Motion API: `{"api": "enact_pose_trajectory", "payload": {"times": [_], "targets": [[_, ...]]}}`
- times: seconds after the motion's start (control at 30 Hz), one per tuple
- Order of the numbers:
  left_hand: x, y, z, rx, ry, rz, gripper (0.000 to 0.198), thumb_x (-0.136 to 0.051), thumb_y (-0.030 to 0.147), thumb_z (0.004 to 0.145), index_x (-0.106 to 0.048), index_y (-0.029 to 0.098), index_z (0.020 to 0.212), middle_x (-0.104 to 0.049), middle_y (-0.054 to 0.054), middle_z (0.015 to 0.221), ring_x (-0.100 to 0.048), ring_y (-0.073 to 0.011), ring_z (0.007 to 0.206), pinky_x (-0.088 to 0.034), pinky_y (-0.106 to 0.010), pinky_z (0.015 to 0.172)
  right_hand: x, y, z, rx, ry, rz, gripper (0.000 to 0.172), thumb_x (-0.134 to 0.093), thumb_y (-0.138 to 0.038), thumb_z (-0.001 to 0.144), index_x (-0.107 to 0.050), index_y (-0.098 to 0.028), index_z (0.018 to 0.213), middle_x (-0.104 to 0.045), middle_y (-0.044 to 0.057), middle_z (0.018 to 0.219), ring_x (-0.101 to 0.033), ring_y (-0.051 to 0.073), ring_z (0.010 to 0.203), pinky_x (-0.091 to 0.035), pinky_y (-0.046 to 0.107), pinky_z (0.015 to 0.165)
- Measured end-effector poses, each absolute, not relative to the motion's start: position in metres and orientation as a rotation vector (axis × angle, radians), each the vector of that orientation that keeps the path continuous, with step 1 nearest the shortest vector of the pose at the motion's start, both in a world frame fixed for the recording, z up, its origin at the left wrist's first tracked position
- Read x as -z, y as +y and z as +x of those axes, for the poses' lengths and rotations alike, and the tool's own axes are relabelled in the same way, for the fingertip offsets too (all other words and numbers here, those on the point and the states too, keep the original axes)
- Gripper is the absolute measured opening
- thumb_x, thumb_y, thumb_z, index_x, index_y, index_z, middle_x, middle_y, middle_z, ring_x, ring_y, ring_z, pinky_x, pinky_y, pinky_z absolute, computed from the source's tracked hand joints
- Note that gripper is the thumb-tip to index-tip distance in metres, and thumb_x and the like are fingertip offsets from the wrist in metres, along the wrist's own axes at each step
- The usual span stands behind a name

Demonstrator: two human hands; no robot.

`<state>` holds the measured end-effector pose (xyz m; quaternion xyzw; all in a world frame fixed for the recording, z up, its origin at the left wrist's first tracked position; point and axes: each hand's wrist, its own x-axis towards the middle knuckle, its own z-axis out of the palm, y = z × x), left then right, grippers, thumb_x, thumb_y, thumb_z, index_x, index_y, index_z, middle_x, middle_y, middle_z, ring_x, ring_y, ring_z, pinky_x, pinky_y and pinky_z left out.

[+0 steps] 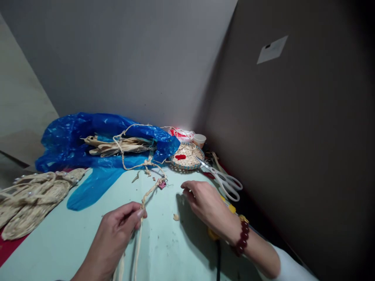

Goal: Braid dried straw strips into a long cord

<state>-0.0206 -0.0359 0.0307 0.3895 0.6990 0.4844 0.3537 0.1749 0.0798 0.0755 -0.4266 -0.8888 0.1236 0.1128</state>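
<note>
My left hand (120, 228) pinches a twisted cord of pale dried plant fibre (150, 191) between thumb and fingers. Loose strands hang below the grip toward the near edge. At its far end, the cord meets a small pink piece (162, 184) and what looks like a metal ring or clip. My right hand (209, 207) hovers over the table to the right, fingers loosely bent and apart, with nothing visible in them; its thumb is mostly hidden. Beneath that hand a yellow tool (213, 234) with a black cord is partly covered. White-handled scissors (222, 179) lie just beyond.
A blue plastic bag (73, 136) holds a bundle of dried fibre strips (123, 145). Woven slippers with pearl-like beads (43, 201) lie at left. A round woven tray (190, 158) carries a red item, with a cup (199, 139) behind. Grey panels rise behind and right.
</note>
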Motion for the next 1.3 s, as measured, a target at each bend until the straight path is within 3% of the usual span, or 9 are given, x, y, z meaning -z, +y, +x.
{"api": "enact_pose_trajectory", "payload": {"times": [0.13,0.23,0.37,0.6,0.83,1.0,1.1,1.2,1.3], "targets": [[-0.032,-0.031,-0.025,-1.316,1.802,0.996,0.034,-0.065,0.051,0.072,-0.066,0.017,0.072,-0.047,0.004,0.055,-0.039,-0.0111,0.053,-0.026,-0.019,0.048,-0.076,0.098,0.138,-0.303,-2.641,-1.261,0.02,-0.046,-0.018,0.091,-0.065,-0.015,0.087,-0.069,0.013,0.084,-0.065,0.023,0.079,-0.037,0.029,0.064],[-0.037,-0.031,-0.031,-1.354,1.826,0.982,0.03,-0.067,0.048,0.07,-0.067,0.018,0.072,-0.051,0.003,0.058,-0.043,-0.0123,0.055,-0.033,-0.02,0.05,-0.067,0.109,0.11,-0.315,-2.622,-1.274,0.02,-0.051,-0.029,0.091,-0.065,-0.014,0.088,-0.07,0.015,0.089,-0.065,0.025,0.082,-0.037,0.029,0.062],[-0.047,-0.032,-0.042,-1.44,1.819,0.868,0.03,-0.073,0.047,0.066,-0.068,0.019,0.076,-0.058,0.001,0.066,-0.05,-0.0145,0.061,-0.04,-0.021,0.054,-0.057,0.115,0.1,-0.367,-2.572,-1.279,0.015,-0.057,-0.028,0.089,-0.064,-0.015,0.092,-0.069,0.013,0.092,-0.065,0.024,0.081,-0.036,0.029,0.062],[-0.065,-0.035,-0.037,-1.419,1.592,0.773,0.031,-0.076,0.046,0.068,-0.068,0.02,0.08,-0.053,0.004,0.064,-0.046,-0.0096,0.057,-0.038,-0.016,0.05,-0.05,0.114,0.12,-0.592,-2.518,-1.238,0.019,-0.059,-0.035,0.087,-0.06,-0.016,0.089,-0.068,0.007,0.087,-0.061,0.018,0.077,-0.034,0.025,0.06],[-0.104,-0.018,-0.036,-1.343,1.573,0.909,0.031,-0.076,0.048,0.066,-0.066,0.019,0.071,-0.048,0.005,0.058,-0.038,-0.0076,0.05,-0.03,-0.014,0.043,-0.058,0.107,0.12,-0.59,-2.445,-1.201,0.021,-0.05,-0.025,0.092,-0.059,-0.019,0.11,-0.067,0.006,0.093,-0.059,0.018,0.084,-0.032,0.025,0.062],[-0.105,-0.013,-0.027,-1.088,1.576,1.246,0.028,-0.065,0.045,0.077,-0.068,0.019,0.068,-0.049,0.003,0.056,-0.04,-0.0104,0.052,-0.028,-0.019,0.047,-0.07,0.114,0.125,-0.535,-2.461,-1.156,0.022,-0.047,-0.022,0.092,-0.068,-0.02,0.088,-0.068,0.006,0.085,-0.061,0.019,0.077,-0.032,0.026,0.061],[-0.092,-0.015,-0.017,-0.926,1.53,1.343,0.027,-0.06,0.039,0.079,-0.066,0.018,0.062,-0.051,0.003,0.056,-0.044,-0.0128,0.056,-0.032,-0.022,0.053,-0.076,0.124,0.124,-0.541,-2.446,-1.116,0.029,-0.04,-0.022,0.096,-0.067,-0.023,0.107,-0.071,0.005,0.094,-0.063,0.018,0.086,-0.036,0.025,0.068],[-0.074,-0.008,-0.017,-0.919,1.638,1.284,0.025,-0.058,0.034,0.078,-0.063,0.017,0.06,-0.049,0.004,0.052,-0.044,-0.013,0.053,-0.031,-0.023,0.054,-0.081,0.137,0.116,-0.534,-2.419,-1.112,0.037,-0.03,-0.025,0.1,-0.05,-0.022,0.131,-0.069,0.007,0.106,-0.062,0.017,0.094,-0.038,0.024,0.076],[-0.056,0.007,-0.026,-1.086,1.809,1.169,0.026,-0.057,0.036,0.076,-0.056,0.019,0.056,-0.044,0.006,0.048,-0.036,-0.0117,0.047,-0.025,-0.022,0.047,-0.083,0.147,0.107,-0.54,-2.471,-1.168,0.035,-0.043,-0.033,0.096,-0.053,-0.012,0.123,-0.069,0.012,0.095,-0.063,0.021,0.085,-0.038,0.027,0.068]]}}
